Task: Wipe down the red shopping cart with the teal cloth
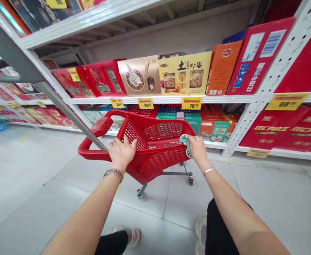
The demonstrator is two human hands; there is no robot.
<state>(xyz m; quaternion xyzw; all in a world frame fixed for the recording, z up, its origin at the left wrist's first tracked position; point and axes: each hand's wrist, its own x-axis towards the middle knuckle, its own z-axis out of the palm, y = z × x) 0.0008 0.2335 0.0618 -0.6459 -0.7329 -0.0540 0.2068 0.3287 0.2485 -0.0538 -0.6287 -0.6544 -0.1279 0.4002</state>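
A red plastic shopping cart [155,141] on small wheels stands in front of me, empty as far as I can see inside. My left hand [121,151] rests on its near rim with the fingers curled over the edge. My right hand [196,148] is at the cart's right rim and is closed on a small pale green cloth [185,141] pressed against the rim. A grey metal bar [65,108] slants down from the upper left to the cart beside my left hand.
Store shelving [253,106] runs along the back with red, gold and orange gift boxes and yellow price tags [191,103]. A white perforated upright slants at the right. Pale floor tiles [38,184] spread to the left and right of the cart.
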